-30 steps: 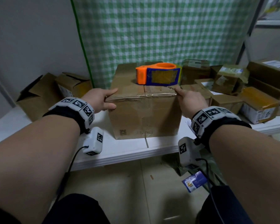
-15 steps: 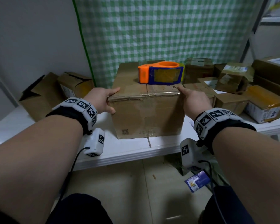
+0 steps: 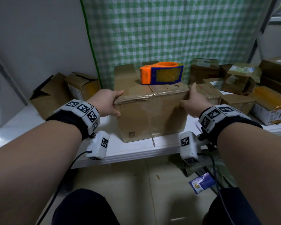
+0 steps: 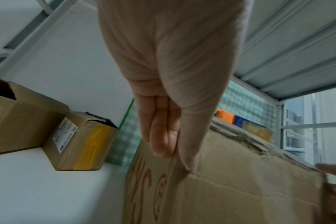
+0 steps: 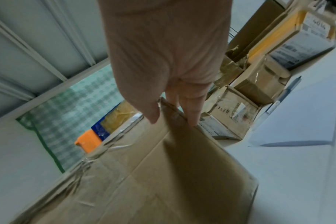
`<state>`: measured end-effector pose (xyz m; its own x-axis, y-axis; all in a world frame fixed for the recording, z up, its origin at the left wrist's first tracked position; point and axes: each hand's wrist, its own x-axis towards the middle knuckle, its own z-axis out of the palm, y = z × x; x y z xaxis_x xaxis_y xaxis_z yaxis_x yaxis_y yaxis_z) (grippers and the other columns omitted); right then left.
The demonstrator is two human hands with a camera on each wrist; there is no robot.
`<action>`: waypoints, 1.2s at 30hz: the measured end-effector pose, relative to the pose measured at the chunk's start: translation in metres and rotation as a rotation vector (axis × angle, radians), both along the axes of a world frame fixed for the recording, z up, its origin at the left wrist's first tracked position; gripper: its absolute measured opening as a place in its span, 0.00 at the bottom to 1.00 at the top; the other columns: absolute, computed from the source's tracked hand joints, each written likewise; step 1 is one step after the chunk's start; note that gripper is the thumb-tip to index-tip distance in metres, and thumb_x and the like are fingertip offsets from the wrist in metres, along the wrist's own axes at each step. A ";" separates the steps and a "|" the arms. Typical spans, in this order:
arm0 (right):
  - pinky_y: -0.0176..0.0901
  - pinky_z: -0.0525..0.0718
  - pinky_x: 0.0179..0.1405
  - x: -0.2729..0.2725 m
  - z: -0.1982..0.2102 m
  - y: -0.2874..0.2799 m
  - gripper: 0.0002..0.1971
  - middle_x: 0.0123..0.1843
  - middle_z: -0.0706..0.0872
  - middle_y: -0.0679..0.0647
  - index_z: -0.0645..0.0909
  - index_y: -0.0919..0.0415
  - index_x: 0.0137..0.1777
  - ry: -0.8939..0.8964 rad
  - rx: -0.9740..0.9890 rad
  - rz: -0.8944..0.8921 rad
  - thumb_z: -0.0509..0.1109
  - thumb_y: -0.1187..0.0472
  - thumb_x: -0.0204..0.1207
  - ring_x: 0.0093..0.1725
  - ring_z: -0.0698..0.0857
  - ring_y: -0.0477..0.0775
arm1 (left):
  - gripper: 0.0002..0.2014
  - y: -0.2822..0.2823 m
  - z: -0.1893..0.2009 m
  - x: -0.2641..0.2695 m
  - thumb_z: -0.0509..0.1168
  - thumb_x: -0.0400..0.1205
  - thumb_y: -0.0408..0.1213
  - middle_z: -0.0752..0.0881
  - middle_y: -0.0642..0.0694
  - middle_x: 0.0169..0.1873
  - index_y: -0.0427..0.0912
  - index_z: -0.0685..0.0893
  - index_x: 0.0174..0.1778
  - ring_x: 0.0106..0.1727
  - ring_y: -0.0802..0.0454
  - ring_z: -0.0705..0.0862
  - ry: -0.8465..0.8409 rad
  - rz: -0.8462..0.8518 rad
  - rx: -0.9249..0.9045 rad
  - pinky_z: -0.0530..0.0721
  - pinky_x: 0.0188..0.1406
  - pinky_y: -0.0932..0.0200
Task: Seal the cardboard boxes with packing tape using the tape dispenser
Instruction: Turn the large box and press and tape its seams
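On the white counter (image 3: 136,148) we hold the cardboard box (image 3: 151,116), left hand (image 3: 105,103) gripping its left top corner, right hand (image 3: 193,101) flat-fingered against its right side. Tape dispenser (image 3: 161,75) sits on top. Open boxes (image 3: 68,93) crowd left; taped parcels (image 3: 243,88) crowd right, near our right hand.

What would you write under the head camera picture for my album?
Both hands, left hand and right hand, hold a taped cardboard box with an orange tape dispenser resting on top.
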<state>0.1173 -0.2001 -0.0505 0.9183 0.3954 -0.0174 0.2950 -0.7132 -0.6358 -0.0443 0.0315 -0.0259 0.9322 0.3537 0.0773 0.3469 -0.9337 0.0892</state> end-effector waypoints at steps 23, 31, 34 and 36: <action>0.62 0.64 0.78 -0.046 0.017 0.033 0.65 0.83 0.40 0.68 0.44 0.48 0.84 0.070 -0.100 0.237 0.79 0.30 0.52 0.82 0.53 0.69 | 0.21 -0.057 0.022 0.022 0.59 0.82 0.31 0.78 0.50 0.70 0.43 0.77 0.73 0.69 0.56 0.74 -0.053 -0.149 -0.573 0.68 0.66 0.68; 0.56 0.78 0.62 -0.039 0.011 0.050 0.45 0.75 0.59 0.71 0.61 0.53 0.71 -0.059 -0.087 0.148 0.77 0.35 0.59 0.68 0.71 0.69 | 0.15 -0.021 0.018 0.033 0.56 0.83 0.33 0.90 0.43 0.43 0.40 0.87 0.55 0.46 0.46 0.83 -0.366 0.032 -0.663 0.77 0.43 0.56; 0.51 0.79 0.54 -0.027 0.010 0.048 0.39 0.71 0.62 0.64 0.63 0.53 0.68 -0.036 -0.042 0.165 0.76 0.41 0.60 0.63 0.73 0.65 | 0.16 0.000 0.016 0.040 0.54 0.83 0.33 0.88 0.45 0.51 0.41 0.87 0.56 0.46 0.47 0.82 -0.409 0.110 -0.527 0.78 0.35 0.65; 0.50 0.80 0.55 -0.019 0.011 0.045 0.38 0.65 0.65 0.60 0.64 0.52 0.68 -0.017 -0.022 0.173 0.76 0.44 0.60 0.61 0.74 0.63 | 0.16 0.012 0.014 0.043 0.53 0.84 0.33 0.84 0.44 0.61 0.41 0.85 0.60 0.58 0.48 0.81 -0.419 0.141 -0.401 0.78 0.54 0.60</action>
